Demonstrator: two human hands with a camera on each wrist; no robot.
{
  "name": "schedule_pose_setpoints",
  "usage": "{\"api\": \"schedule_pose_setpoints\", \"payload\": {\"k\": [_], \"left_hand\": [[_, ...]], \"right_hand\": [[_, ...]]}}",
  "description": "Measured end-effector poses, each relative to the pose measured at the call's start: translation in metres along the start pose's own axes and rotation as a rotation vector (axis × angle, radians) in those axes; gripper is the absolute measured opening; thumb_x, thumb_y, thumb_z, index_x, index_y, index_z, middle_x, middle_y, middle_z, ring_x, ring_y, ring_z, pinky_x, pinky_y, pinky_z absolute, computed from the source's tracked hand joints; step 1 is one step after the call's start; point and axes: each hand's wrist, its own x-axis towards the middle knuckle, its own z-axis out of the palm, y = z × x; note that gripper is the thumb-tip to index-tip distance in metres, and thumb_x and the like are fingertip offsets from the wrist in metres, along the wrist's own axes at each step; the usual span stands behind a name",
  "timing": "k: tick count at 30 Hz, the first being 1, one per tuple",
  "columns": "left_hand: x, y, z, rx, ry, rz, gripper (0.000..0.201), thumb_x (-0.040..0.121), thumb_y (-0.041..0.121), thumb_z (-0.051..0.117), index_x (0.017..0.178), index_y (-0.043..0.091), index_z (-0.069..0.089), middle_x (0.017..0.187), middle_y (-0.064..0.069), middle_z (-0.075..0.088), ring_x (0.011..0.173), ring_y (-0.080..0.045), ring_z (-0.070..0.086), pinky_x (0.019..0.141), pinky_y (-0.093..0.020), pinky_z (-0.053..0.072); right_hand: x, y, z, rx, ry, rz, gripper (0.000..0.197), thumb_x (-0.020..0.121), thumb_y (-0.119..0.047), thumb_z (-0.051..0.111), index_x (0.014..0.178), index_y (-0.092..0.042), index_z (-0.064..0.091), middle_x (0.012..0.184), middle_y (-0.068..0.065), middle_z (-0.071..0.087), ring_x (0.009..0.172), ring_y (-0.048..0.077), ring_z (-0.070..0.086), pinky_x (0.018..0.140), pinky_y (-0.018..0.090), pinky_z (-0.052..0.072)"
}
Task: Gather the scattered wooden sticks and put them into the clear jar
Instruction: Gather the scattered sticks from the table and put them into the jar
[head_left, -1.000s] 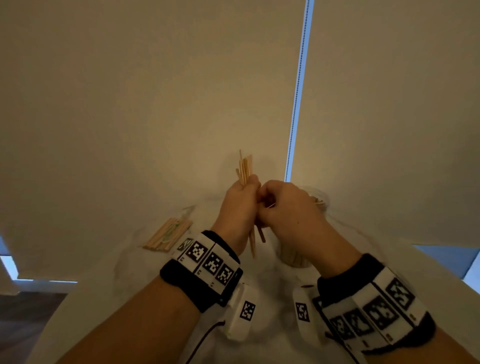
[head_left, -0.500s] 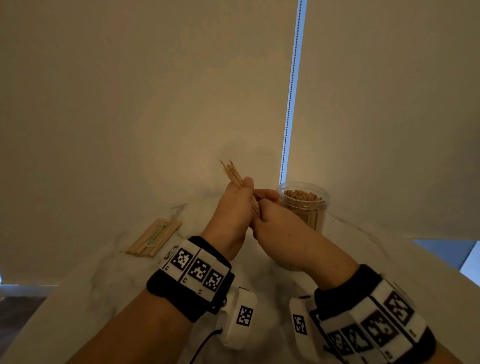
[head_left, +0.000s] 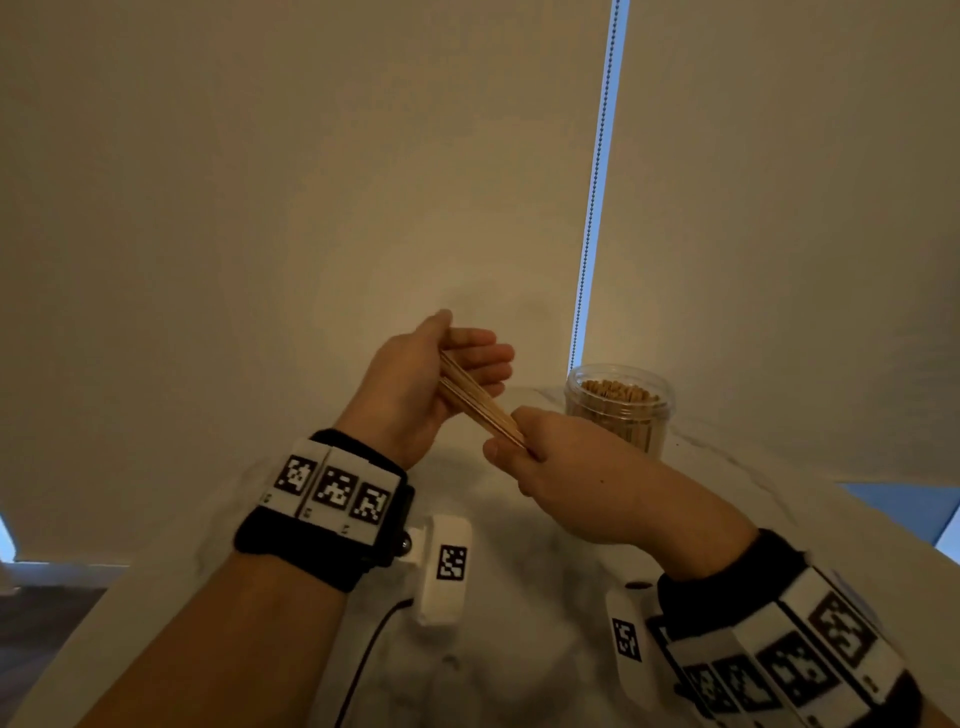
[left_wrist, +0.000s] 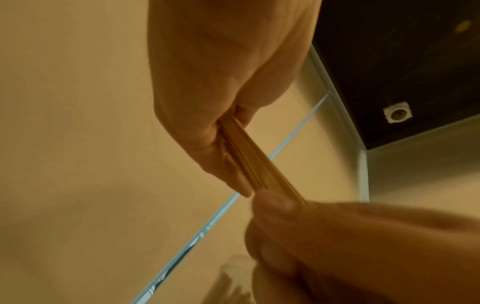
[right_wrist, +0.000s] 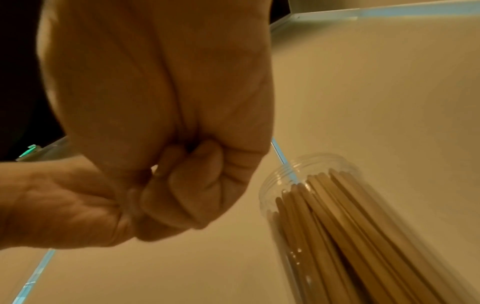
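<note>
Spanning the gap between the two hands at the middle of the head view, a bundle of wooden sticks slants from upper left to lower right, held above the pale marbled table. The left hand takes the upper end: its fingers are nearly straight and only loosely bent, with the sticks lying across the palm under the thumb, so it cradles them more than it clamps them. The left wrist view shows the same bundle running down out of that hand toward the blurred fingers of the other hand at lower right. The right hand is curled into a fist around the lower end of the sticks; in the right wrist view its fingers are folded tight against the palm, and the sticks themselves are hidden inside the fist there. The clear jar stands upright on the table at right of centre in the head view, just beyond the right hand, open at the top and already packed with standing sticks. In the right wrist view the jar fills the lower right of the frame. Behind everything hang pale window blinds with a thin bright gap and a bead chain running down toward the jar.
</note>
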Motion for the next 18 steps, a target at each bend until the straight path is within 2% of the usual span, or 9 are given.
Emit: {"api": "schedule_pose_setpoints", "payload": {"k": [2,4,6,7,9,11,14,16,18], "left_hand": [[-0.005,-0.006,0.012,0.093,-0.014,0.044,0.045,0.108,0.030,0.039,0.099,-0.003,0.069,0.089,-0.018,0.077,0.077,-0.028,0.074,0.075,-0.038,0.062],[-0.008,-0.007,0.017,0.203,-0.039,0.081,0.044,0.107,0.030,0.043,0.101,-0.002,0.071,0.090,-0.017,0.077,0.081,-0.029,0.075,0.078,-0.038,0.062],[-0.011,-0.007,0.017,0.376,-0.064,0.104,0.042,0.105,0.034,0.046,0.100,0.002,0.074,0.088,-0.012,0.078,0.082,-0.026,0.076,0.076,-0.034,0.062],[-0.011,-0.008,0.016,0.498,-0.068,0.134,0.042,0.104,0.037,0.049,0.096,0.006,0.075,0.084,-0.008,0.078,0.078,-0.023,0.076,0.071,-0.031,0.062],[-0.010,-0.010,0.014,0.741,-0.039,0.237,0.042,0.099,0.044,0.057,0.084,0.010,0.075,0.068,-0.001,0.074,0.058,-0.012,0.068,0.057,-0.028,0.058],[-0.007,-0.013,0.010,0.890,0.019,0.321,0.045,0.092,0.048,0.065,0.073,0.009,0.073,0.053,0.005,0.066,0.042,-0.001,0.051,0.051,-0.026,0.044],[-0.001,-0.015,0.004,0.882,0.084,0.342,0.050,0.085,0.050,0.072,0.068,0.004,0.068,0.055,-0.004,0.068,0.038,-0.006,0.044,0.055,-0.027,0.039],[0.003,-0.013,-0.004,0.797,0.162,0.366,0.048,0.082,0.050,0.076,0.058,0.010,0.063,0.048,-0.004,0.062,0.038,-0.012,0.044,0.056,-0.030,0.040],[0.008,-0.010,-0.015,0.663,0.249,0.383,0.047,0.081,0.048,0.078,0.052,0.015,0.061,0.045,-0.004,0.059,0.040,-0.017,0.044,0.055,-0.032,0.042]], "right_hand": [[0.003,0.006,0.001,-0.049,0.078,0.019,0.025,0.101,-0.046,0.046,0.092,-0.024,0.054,0.077,-0.006,0.060,0.069,0.011,0.059,0.065,0.030,0.048],[0.006,0.013,0.001,-0.085,0.130,0.055,0.025,0.097,-0.048,0.051,0.089,-0.026,0.056,0.074,-0.007,0.058,0.068,0.009,0.059,0.065,0.028,0.049],[0.008,0.018,0.000,-0.110,0.174,0.109,0.026,0.094,-0.050,0.056,0.083,-0.026,0.057,0.070,-0.008,0.057,0.067,0.009,0.059,0.062,0.025,0.047],[0.009,0.019,0.000,-0.116,0.199,0.135,0.026,0.092,-0.049,0.059,0.081,-0.026,0.058,0.068,-0.008,0.057,0.066,0.009,0.058,0.059,0.024,0.044],[0.009,0.022,-0.001,-0.119,0.230,0.164,0.024,0.090,-0.047,0.063,0.080,-0.026,0.061,0.066,-0.007,0.058,0.066,0.011,0.059,0.058,0.024,0.045],[0.010,0.022,0.000,-0.112,0.228,0.163,0.023,0.087,-0.046,0.066,0.077,-0.026,0.061,0.065,-0.007,0.058,0.064,0.009,0.059,0.056,0.023,0.043],[0.011,0.021,0.002,-0.088,0.257,0.126,0.034,0.081,-0.047,0.074,0.071,-0.029,0.047,0.066,-0.009,0.052,0.060,0.002,0.050,0.051,0.021,0.031],[0.012,0.019,0.000,-0.071,0.326,0.072,0.034,0.079,-0.049,0.075,0.079,-0.030,0.047,0.071,-0.011,0.052,0.064,0.001,0.049,0.054,0.022,0.034],[0.011,0.017,-0.002,-0.070,0.380,-0.005,0.031,0.085,-0.055,0.067,0.094,-0.030,0.051,0.078,-0.012,0.053,0.070,0.003,0.051,0.059,0.025,0.040]]}}
